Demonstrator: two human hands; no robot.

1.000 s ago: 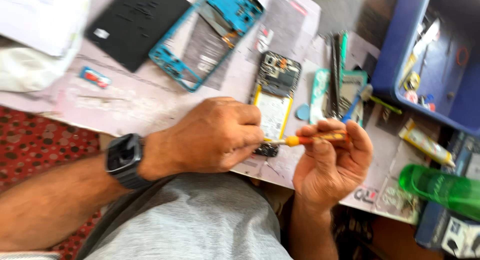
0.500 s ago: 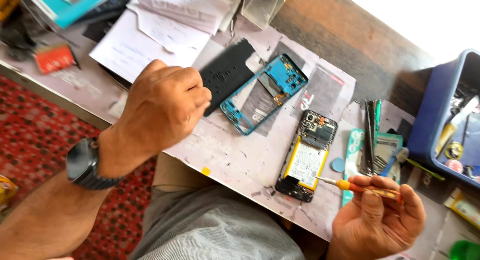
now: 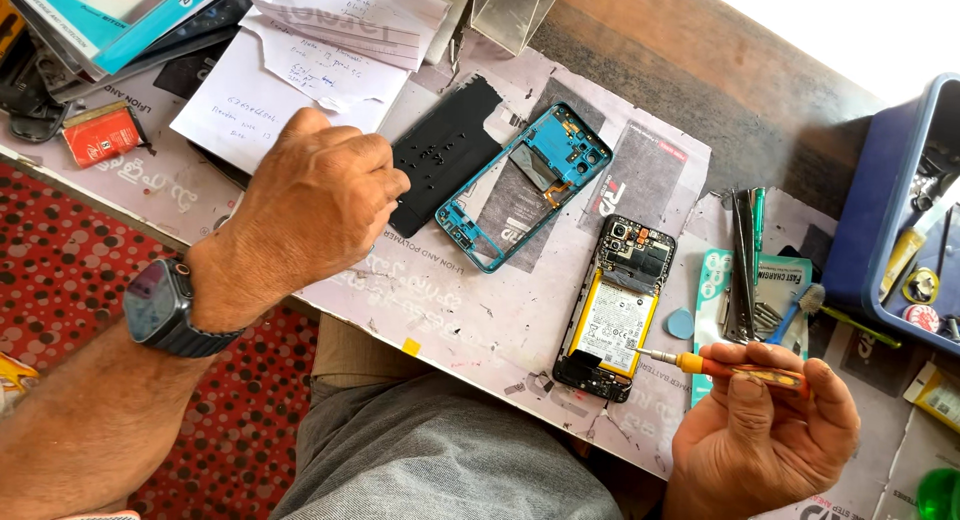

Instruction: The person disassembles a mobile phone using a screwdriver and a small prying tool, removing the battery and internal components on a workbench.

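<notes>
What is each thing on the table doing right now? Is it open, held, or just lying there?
Opened phone: back off, battery and boards showing, flat on table.
Teal phone frame: empty, lying flat.
Black pad: flat, small screws on it.
Screwdriver: held in right hand, tip by phone's lower end.
Left hand: loosely closed at the pad's edge.
Blue bin: open.

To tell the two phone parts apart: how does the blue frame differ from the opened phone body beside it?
The blue frame is a hollow shell, tilted; the opened phone body is black, filled with a white battery and boards, nearly upright. The left hand is nearer the frame; the right hand's screwdriver points at the body. Both lie flat.
</notes>
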